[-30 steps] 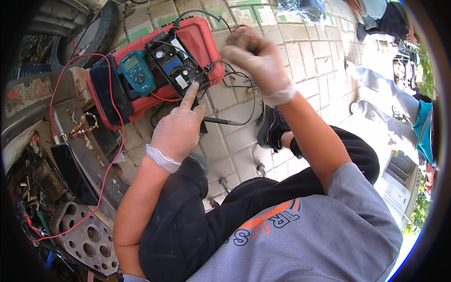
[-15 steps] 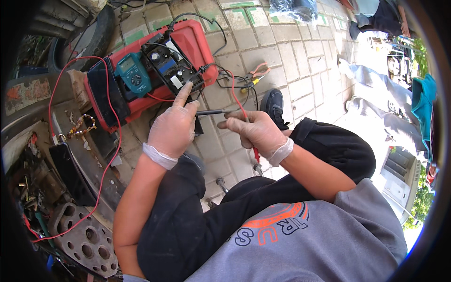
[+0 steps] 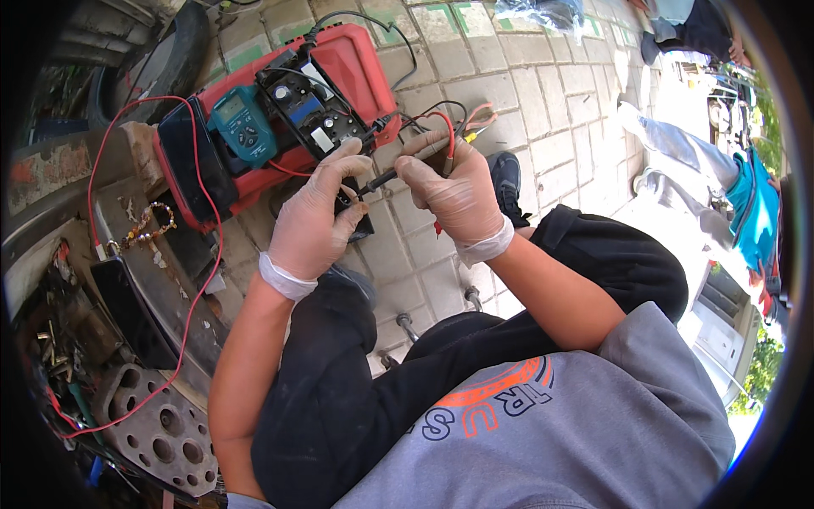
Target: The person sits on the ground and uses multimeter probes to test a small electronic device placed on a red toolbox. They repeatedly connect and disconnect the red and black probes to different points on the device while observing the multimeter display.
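Note:
My right hand [image 3: 456, 193], in a clear glove, is closed round a black test probe [image 3: 379, 181] that points left toward my other hand. A red test lead [image 3: 447, 131] loops over its fingers, and a red tip [image 3: 438, 227] shows below the palm. My gloved left hand [image 3: 312, 222] has its thumb and fingers curled round a small dark part [image 3: 344, 200], mostly hidden by the fingers. Just beyond stands an opened black device [image 3: 309, 106] with its inside parts exposed. Beside that lies a teal multimeter [image 3: 241, 125]. Both rest on a red case [image 3: 360, 64].
A dark phone [image 3: 195, 161] lies on the case's left end. Another phone [image 3: 134, 310] with a red cable [image 3: 219, 237] sits at left, near a bead bracelet [image 3: 151, 225] and a holed metal block [image 3: 161, 428]. Pliers [image 3: 482, 123] lie on the paving. People are at the upper right.
My left hand's pointing finger has left the opened device and curled in with the thumb. My right hand has turned and risen slightly, with the probe now slanting toward the left hand.

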`<state>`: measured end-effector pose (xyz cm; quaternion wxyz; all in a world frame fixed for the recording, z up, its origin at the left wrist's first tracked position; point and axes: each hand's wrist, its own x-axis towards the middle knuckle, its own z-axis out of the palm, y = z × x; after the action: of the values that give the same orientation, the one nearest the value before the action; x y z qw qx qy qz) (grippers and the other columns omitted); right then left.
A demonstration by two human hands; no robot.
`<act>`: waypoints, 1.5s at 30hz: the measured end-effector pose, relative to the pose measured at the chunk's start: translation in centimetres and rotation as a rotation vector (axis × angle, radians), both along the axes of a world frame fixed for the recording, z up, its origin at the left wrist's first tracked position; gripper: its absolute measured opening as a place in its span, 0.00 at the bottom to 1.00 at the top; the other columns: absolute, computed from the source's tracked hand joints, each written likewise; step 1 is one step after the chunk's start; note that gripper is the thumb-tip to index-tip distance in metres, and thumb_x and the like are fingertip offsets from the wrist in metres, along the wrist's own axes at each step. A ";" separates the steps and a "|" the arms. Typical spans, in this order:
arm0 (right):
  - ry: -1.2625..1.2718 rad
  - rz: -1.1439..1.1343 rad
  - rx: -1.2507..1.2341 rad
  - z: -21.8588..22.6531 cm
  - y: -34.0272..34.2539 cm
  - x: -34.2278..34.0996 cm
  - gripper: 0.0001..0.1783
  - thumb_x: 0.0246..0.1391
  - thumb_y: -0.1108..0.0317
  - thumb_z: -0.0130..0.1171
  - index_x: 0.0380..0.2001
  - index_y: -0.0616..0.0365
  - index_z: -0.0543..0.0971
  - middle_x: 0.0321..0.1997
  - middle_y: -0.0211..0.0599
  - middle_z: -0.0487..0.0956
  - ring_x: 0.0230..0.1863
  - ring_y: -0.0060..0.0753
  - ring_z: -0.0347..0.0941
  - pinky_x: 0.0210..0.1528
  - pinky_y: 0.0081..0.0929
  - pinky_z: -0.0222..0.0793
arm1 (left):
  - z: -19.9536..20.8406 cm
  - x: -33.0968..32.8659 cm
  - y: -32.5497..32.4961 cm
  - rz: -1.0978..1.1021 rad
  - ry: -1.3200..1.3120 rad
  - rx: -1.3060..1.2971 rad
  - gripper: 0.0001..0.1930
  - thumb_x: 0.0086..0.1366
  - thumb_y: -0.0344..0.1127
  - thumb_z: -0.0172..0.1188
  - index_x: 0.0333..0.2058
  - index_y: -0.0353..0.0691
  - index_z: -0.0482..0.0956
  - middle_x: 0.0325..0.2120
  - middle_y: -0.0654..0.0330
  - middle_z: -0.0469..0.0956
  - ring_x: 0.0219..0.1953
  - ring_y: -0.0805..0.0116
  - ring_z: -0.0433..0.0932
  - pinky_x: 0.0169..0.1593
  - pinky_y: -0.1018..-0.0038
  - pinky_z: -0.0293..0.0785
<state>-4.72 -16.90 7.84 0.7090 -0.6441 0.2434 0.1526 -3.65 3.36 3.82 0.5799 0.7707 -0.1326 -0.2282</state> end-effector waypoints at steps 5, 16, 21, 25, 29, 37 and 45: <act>-0.009 0.034 0.020 -0.4 -0.1 0.2 0.09 0.57 0.72 0.67 0.37 0.62 0.77 0.32 0.26 0.78 0.32 0.15 0.71 0.35 0.19 0.69 | -0.8 -0.2 -0.3 -0.006 -0.097 -0.032 0.25 0.55 0.20 0.69 0.52 0.42 0.75 0.58 0.52 0.76 0.53 0.52 0.79 0.53 0.67 0.77; -0.076 0.037 0.055 -1.1 0.1 -1.0 0.08 0.59 0.72 0.65 0.40 0.60 0.77 0.25 0.24 0.75 0.22 0.13 0.66 0.24 0.17 0.60 | -0.6 -0.9 -0.3 -0.015 -0.070 0.013 0.16 0.61 0.26 0.67 0.48 0.36 0.81 0.35 0.53 0.77 0.38 0.55 0.78 0.45 0.67 0.74; -0.030 0.046 0.068 -0.9 0.0 -1.3 0.09 0.60 0.73 0.66 0.40 0.63 0.75 0.33 0.30 0.79 0.32 0.19 0.74 0.35 0.21 0.72 | -0.6 -1.1 -0.3 -0.009 -0.073 0.019 0.15 0.62 0.26 0.67 0.48 0.37 0.81 0.34 0.53 0.76 0.37 0.55 0.78 0.44 0.67 0.74; -0.086 -0.016 0.072 -0.8 0.3 -1.3 0.06 0.60 0.73 0.64 0.39 0.61 0.79 0.24 0.23 0.75 0.21 0.12 0.65 0.23 0.17 0.59 | -0.6 -1.1 -0.4 0.003 -0.075 0.000 0.18 0.62 0.25 0.66 0.51 0.40 0.80 0.35 0.53 0.75 0.37 0.55 0.77 0.45 0.68 0.74; -0.090 -0.010 0.042 -0.9 0.3 -1.2 0.06 0.60 0.73 0.64 0.39 0.61 0.79 0.23 0.22 0.74 0.22 0.12 0.65 0.24 0.16 0.59 | -0.5 -1.2 -0.4 -0.003 -0.070 -0.016 0.21 0.62 0.25 0.65 0.55 0.41 0.80 0.36 0.53 0.75 0.37 0.55 0.77 0.45 0.68 0.74; -0.076 -0.006 0.043 -1.0 0.5 -1.4 0.06 0.60 0.73 0.65 0.39 0.60 0.79 0.26 0.22 0.76 0.25 0.11 0.67 0.27 0.16 0.62 | -0.7 -1.3 -0.3 -0.017 -0.070 -0.006 0.22 0.62 0.25 0.65 0.56 0.42 0.79 0.34 0.54 0.74 0.36 0.57 0.76 0.43 0.69 0.74; -0.125 0.070 0.005 -1.1 0.2 -1.7 0.10 0.57 0.73 0.68 0.39 0.60 0.77 0.33 0.25 0.78 0.31 0.11 0.69 0.33 0.16 0.67 | -0.5 -1.4 -0.7 0.000 -0.040 -0.062 0.24 0.62 0.24 0.64 0.58 0.44 0.79 0.34 0.55 0.73 0.35 0.60 0.76 0.42 0.70 0.73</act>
<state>-6.38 -16.70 6.75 0.7185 -0.6589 0.1756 0.1373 -5.03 2.71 3.27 0.6007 0.7567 -0.1512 -0.2088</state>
